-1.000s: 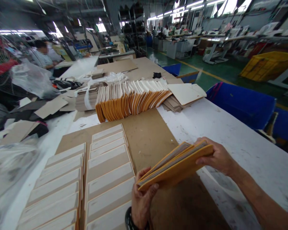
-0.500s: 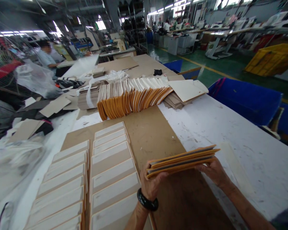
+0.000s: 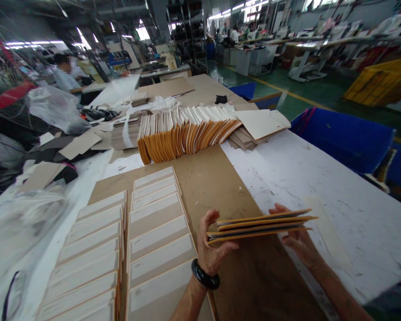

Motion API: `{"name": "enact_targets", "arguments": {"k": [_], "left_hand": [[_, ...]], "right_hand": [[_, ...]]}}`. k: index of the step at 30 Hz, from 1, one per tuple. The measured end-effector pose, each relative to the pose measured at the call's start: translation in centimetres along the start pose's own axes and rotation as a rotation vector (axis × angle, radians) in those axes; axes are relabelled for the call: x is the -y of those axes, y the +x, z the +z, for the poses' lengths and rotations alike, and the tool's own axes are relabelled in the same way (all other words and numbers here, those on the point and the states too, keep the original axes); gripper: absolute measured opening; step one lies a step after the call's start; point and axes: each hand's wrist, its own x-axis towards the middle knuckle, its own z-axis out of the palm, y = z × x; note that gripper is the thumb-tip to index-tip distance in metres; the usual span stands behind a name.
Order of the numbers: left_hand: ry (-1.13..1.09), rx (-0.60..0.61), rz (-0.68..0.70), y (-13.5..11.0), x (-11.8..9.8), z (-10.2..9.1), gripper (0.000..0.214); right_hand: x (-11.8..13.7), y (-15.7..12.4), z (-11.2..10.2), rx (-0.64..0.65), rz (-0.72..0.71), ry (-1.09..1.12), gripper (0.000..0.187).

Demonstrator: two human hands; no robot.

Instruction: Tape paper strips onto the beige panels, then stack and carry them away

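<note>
- The left hand (image 3: 210, 255) and right hand (image 3: 300, 245), apart, clasp opposite ends of a small orange-edged stack (image 3: 262, 223) above a brown board (image 3: 205, 183).
- To its left lie overlapping pale panels (image 3: 160, 236), their faint marks too blurred to read.
- Beyond stands a long row of orange-edged pieces (image 3: 183, 138).

Far beyond the fingers (image 3: 229, 246), strip lights (image 3: 232, 12) and windows (image 3: 142, 32) glare amid dimness. Shadow darkens the brown board (image 3: 257, 278) beneath the fingers; far left of them, wire mesh (image 3: 11, 76) looks stretched and blurred.
</note>
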Motion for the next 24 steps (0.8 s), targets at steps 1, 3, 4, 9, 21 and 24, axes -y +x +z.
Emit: {"name": "enact_targets", "arguments": {"k": [1, 3, 4, 9, 21, 24], "left_hand": [[0.014, -0.002, -0.01, 0.0, -0.1, 0.1, 0.073], [0.04, 0.016, -0.027, 0.1, -0.2, 0.1, 0.055], [0.045, 0.028, -0.029, 0.2, -0.2, 0.1, 0.047], [-0.008, 0.083, -0.037, 0.8, -0.4, 0.2, 0.037], [0.052, 0.211, -0.155, 2.8, 0.5, -0.1, 0.032], [0.049, 0.141, -0.232, 3.1, 0.8, 0.0, 0.035]], "right_hand": [[-0.3, -0.2, -0.1, 0.002, 0.01, -0.004, 0.07], [-0.8, -0.5, -0.3, 0.017, 0.017, -0.025, 0.057], [-0.9, -0.4, -0.4, 0.034, 0.017, -0.042, 0.05], [-0.1, 0.2, -0.2, 0.011, 0.036, -0.048, 0.037], [-0.3, 1.6, 0.6, -0.009, 0.14, 0.048, 0.031], [-0.6, 2.0, 0.9, -0.011, 0.139, 0.072, 0.035]]}}
